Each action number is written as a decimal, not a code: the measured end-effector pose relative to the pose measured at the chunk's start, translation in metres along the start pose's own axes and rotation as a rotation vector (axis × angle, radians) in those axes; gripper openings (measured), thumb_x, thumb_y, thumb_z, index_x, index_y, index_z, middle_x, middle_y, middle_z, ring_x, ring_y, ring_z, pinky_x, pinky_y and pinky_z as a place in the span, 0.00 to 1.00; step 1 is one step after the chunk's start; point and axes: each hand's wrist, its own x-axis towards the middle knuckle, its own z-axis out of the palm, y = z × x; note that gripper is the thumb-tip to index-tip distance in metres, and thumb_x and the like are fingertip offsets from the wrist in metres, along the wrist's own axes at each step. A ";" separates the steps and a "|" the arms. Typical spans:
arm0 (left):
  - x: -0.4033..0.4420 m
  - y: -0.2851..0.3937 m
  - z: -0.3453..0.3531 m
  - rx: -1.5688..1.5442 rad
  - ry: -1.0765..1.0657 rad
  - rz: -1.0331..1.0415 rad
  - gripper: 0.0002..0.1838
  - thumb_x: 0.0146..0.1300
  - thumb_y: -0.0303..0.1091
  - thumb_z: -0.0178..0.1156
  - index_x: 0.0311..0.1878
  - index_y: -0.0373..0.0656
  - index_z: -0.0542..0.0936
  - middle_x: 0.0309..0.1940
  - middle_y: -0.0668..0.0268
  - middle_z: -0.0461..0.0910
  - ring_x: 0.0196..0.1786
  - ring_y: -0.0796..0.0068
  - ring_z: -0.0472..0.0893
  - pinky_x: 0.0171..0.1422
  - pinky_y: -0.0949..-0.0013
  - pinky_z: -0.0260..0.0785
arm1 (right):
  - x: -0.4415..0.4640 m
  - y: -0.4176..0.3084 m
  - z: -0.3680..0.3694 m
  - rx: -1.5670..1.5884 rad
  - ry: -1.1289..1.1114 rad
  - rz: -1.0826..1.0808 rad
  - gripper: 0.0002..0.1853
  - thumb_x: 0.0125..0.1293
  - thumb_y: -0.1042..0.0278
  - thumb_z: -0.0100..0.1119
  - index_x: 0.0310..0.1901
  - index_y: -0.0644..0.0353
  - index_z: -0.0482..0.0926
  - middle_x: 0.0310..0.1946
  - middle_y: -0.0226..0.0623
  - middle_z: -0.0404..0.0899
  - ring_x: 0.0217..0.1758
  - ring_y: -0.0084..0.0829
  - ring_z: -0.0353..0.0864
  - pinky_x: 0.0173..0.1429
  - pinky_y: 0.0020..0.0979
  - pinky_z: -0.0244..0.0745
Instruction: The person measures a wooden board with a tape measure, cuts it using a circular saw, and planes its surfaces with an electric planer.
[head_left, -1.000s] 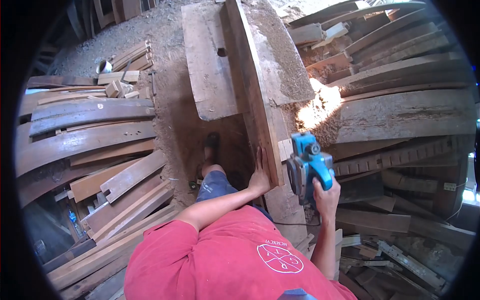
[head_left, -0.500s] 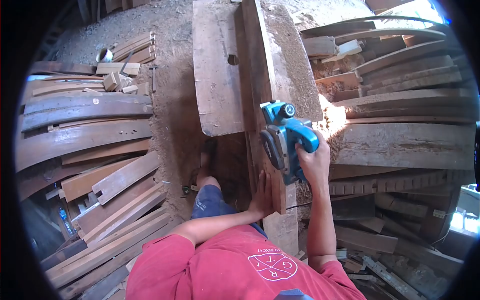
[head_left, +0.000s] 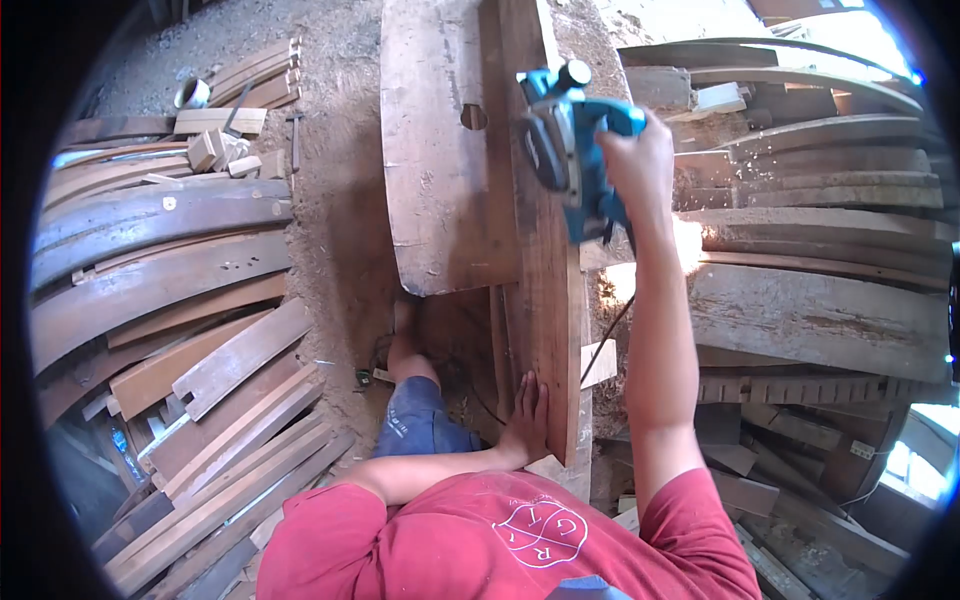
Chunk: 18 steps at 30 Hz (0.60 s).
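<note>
My right hand (head_left: 640, 165) is wrapped round the rear handle of a blue electric planer (head_left: 575, 150). The planer sits on the upper stretch of a long wooden plank (head_left: 550, 330), and wood chips fly off to its right. A dark cord hangs from the tool. At the plank's near end, my left hand (head_left: 528, 425) lies flat against its left side, with the fingers stretched out. To the left of the plank is a wide board (head_left: 435, 200) with a dark hole in it.
Curved planks (head_left: 170, 220) are stacked on the left, with cut lengths of timber (head_left: 245, 455) nearer me. More weathered boards (head_left: 800, 310) are piled on the right. A hammer (head_left: 295, 140) and a white cup (head_left: 192, 94) lie at the upper left.
The planer has moved forward along the plank in my right hand, and that arm is stretched further out. Chips now spray to the right. My left hand stays at the plank's near end.
</note>
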 end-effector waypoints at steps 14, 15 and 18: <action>-0.001 -0.005 0.005 0.043 0.086 0.104 0.63 0.55 0.41 0.73 0.82 0.14 0.45 0.82 0.16 0.37 0.86 0.14 0.40 0.90 0.31 0.42 | 0.176 -0.017 0.047 -0.029 -0.151 0.158 0.11 0.61 0.66 0.66 0.30 0.68 0.86 0.20 0.40 0.80 0.20 0.33 0.80 0.25 0.38 0.72; -0.001 -0.005 0.005 -0.081 0.084 0.083 0.64 0.56 0.41 0.74 0.82 0.15 0.43 0.82 0.17 0.36 0.86 0.14 0.40 0.90 0.31 0.42 | 0.157 -0.010 0.041 -0.013 -0.134 0.117 0.12 0.63 0.65 0.66 0.31 0.67 0.88 0.20 0.41 0.82 0.19 0.32 0.80 0.24 0.37 0.72; 0.000 -0.006 -0.002 -0.075 0.063 0.087 0.64 0.58 0.44 0.72 0.82 0.15 0.43 0.82 0.17 0.36 0.86 0.14 0.41 0.90 0.31 0.42 | 0.076 0.016 0.014 0.091 -0.207 0.061 0.12 0.63 0.65 0.74 0.28 0.66 0.86 0.18 0.34 0.82 0.18 0.26 0.81 0.25 0.33 0.74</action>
